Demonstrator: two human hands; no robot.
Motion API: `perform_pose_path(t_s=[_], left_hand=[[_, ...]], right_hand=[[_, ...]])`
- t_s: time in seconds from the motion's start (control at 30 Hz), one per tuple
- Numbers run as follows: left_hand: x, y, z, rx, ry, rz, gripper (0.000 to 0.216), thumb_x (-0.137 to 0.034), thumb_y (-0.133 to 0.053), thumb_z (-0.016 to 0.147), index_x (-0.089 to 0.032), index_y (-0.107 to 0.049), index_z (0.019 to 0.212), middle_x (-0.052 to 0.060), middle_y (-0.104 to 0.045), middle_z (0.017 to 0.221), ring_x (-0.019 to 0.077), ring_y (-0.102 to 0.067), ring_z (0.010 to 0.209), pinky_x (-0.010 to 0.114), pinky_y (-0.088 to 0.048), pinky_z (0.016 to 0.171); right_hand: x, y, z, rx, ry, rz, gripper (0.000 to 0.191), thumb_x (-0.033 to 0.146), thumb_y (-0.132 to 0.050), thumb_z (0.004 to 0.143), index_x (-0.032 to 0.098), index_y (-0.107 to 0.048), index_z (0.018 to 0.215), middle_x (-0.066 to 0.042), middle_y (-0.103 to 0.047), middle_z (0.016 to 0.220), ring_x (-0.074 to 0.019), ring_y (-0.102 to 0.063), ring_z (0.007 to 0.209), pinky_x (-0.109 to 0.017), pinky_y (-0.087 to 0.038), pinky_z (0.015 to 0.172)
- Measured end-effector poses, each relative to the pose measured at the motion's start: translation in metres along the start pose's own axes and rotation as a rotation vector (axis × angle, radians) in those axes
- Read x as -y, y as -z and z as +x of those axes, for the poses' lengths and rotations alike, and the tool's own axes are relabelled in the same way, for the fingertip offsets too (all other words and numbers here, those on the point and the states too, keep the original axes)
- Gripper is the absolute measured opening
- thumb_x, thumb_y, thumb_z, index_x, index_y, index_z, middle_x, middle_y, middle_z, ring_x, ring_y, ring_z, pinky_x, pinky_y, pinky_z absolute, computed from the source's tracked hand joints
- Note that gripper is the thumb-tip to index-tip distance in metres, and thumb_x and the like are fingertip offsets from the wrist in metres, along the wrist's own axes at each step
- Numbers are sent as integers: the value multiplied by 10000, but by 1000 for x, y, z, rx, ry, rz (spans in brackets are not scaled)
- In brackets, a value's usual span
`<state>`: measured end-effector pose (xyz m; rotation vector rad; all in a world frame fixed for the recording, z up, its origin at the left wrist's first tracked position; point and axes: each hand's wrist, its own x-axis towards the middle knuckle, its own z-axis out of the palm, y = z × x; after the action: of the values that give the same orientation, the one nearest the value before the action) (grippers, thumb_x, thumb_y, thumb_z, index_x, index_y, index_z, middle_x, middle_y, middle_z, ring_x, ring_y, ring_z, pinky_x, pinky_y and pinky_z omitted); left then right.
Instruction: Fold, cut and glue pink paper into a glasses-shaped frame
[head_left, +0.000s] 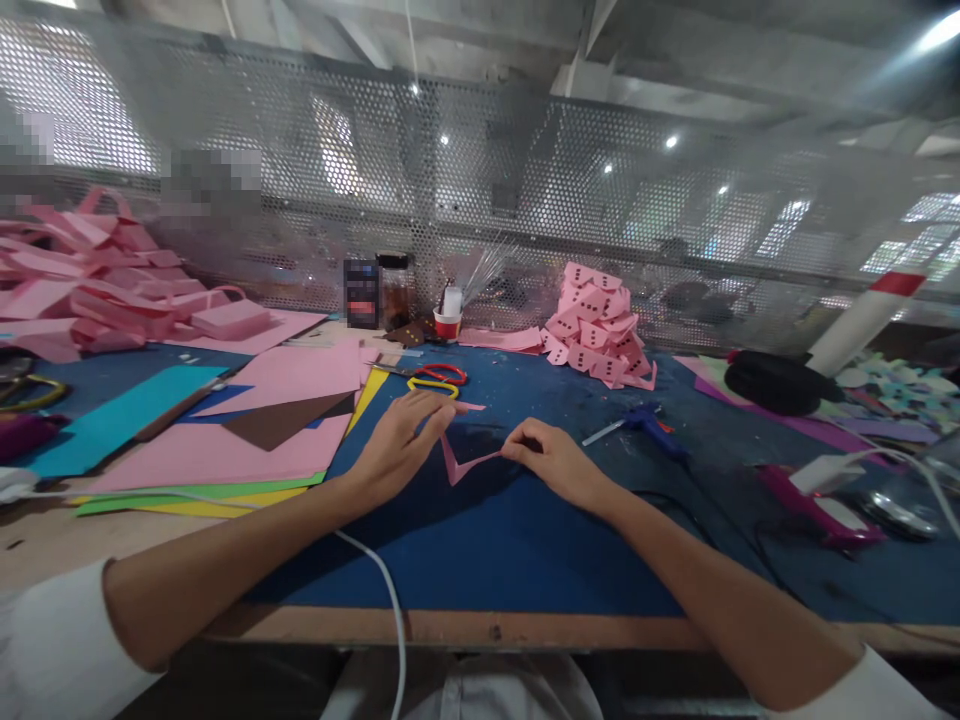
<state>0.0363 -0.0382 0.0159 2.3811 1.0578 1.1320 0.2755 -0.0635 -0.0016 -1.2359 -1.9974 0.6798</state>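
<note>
A narrow pink paper strip point(455, 472), bent into a sharp angle, stretches between my two hands above the blue work mat point(480, 560). My left hand point(401, 440) is closed on its upper left end, fingers pressed together, with a bit of pink poking out past the fingertips. The other end is pinched between thumb and forefinger of my right hand point(551, 458). Just beyond my left hand lie scissors point(439, 382) with red and yellow handles. To the right of my right hand rests a blue hot glue gun point(652, 428).
Coloured paper sheets point(247, 455) are stacked at left, behind them a heap of pink folded paper pieces point(97, 280). Pink dotted pieces point(596, 325) are piled at the back. A white cable point(390, 590) crosses the front edge. A magenta power strip point(821, 510) lies right.
</note>
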Motion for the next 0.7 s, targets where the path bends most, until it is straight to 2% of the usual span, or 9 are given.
perform_pose_path(t_s=[0.17, 0.37, 0.47, 0.6, 0.7], left_hand=[[20, -3, 10, 13, 98, -28, 325, -350, -423, 941, -241, -628, 1169, 36, -622, 1228, 212, -533, 1163, 371, -372, 1038], [24, -6, 10, 12, 216, -19, 302, -266, -492, 873, -247, -639, 1136, 12, -646, 1174, 196, -594, 1032, 352, -433, 959], [22, -4, 10, -8, 244, -59, 269, -246, -518, 840, -226, -660, 1068, 11, -677, 1084, 183, -621, 929, 314, -492, 857], [21, -3, 10, -2, 267, -189, 253, -238, -518, 820, -183, -653, 1028, 37, -695, 989, 158, -638, 741, 241, -521, 580], [21, -3, 10, -12, 256, -252, 237, -224, -523, 809, -160, -654, 996, 55, -696, 945, 171, -656, 768, 234, -526, 551]], right_hand=[[-3, 1, 1, 21, 3, -6, 169, 333, -577, 890, 200, -668, 837, -1, -615, 833, -133, -560, 771, -262, -405, 731], [-3, 0, 0, 40, -22, -31, 173, 342, -561, 892, 200, -657, 866, -12, -638, 853, -144, -578, 790, -271, -421, 743], [-1, 0, 0, 49, -26, -33, 177, 338, -553, 896, 196, -657, 880, -16, -648, 860, -145, -583, 792, -270, -423, 741], [1, 1, 0, 56, -18, -22, 206, 339, -525, 914, 191, -661, 869, -20, -653, 863, -148, -587, 795, -277, -425, 742], [0, 0, 1, 26, -11, -29, 235, 347, -511, 921, 187, -661, 838, -23, -644, 845, -151, -585, 788, -285, -425, 737]])
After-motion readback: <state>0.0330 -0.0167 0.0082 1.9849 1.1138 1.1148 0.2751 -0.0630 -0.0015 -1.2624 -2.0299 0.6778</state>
